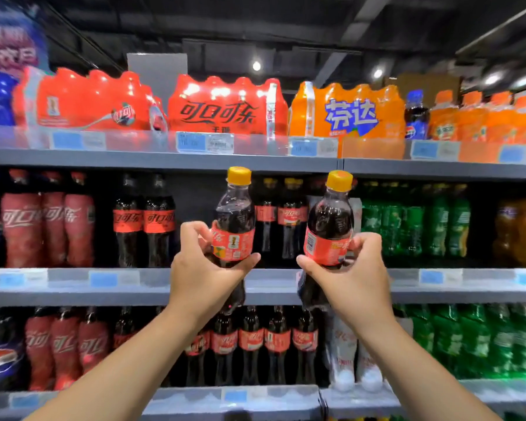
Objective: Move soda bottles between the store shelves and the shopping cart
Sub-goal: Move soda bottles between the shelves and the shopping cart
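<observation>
My left grip (207, 278) clasps the left cola bottle (234, 220) low on its label, and my right grip (356, 281) clasps the right cola bottle (330, 226) likewise. Both are upright, yellow caps up, just in front of the middle shelf (58, 296). I judge the low holds keep them steady for shelving or carting.

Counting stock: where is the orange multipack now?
In the head view, the orange multipack sits on the top shelf, right of centre, between a red cola multipack and a blue-capped Pepsi bottle.
</observation>
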